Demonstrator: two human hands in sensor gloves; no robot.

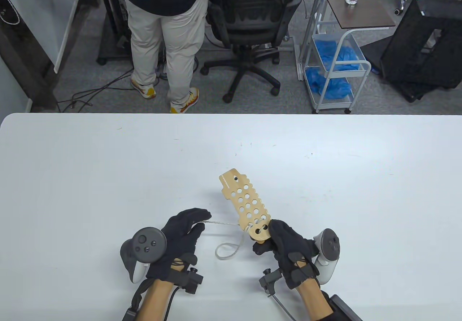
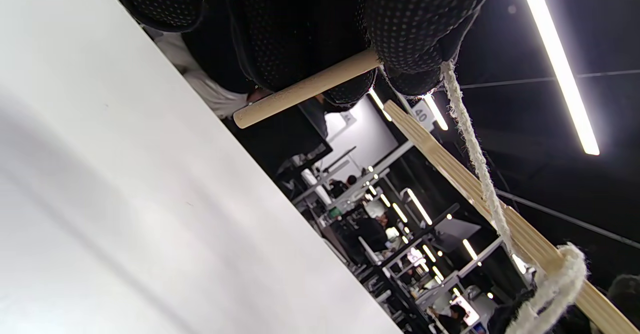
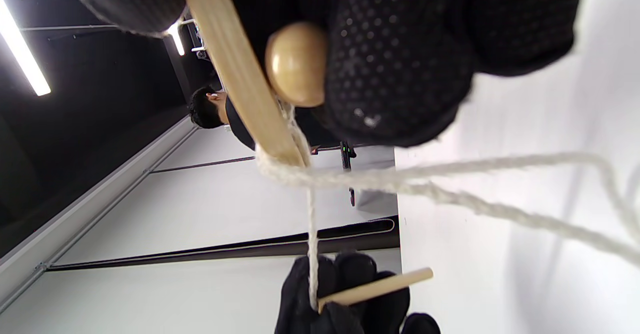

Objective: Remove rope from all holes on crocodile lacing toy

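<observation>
The wooden crocodile lacing toy (image 1: 241, 200), a flat board with many holes, is lifted off the white table (image 1: 108, 176). My right hand (image 1: 267, 237) grips its near end; in the right wrist view the board's edge (image 3: 235, 68) and a round wooden bead (image 3: 295, 63) sit under my fingers. White rope (image 1: 220, 223) still passes through the holes nearest that end. It runs taut to my left hand (image 1: 196, 224), and a slack loop (image 1: 228, 251) hangs to the table. My left hand pinches the rope (image 2: 475, 158) and its wooden needle stick (image 2: 305, 89).
Beyond the table's far edge a person (image 1: 164, 39) stands next to a black office chair (image 1: 249, 29). A white cart (image 1: 335, 65) with blue items and a small side table are further right. Nothing else lies on the table.
</observation>
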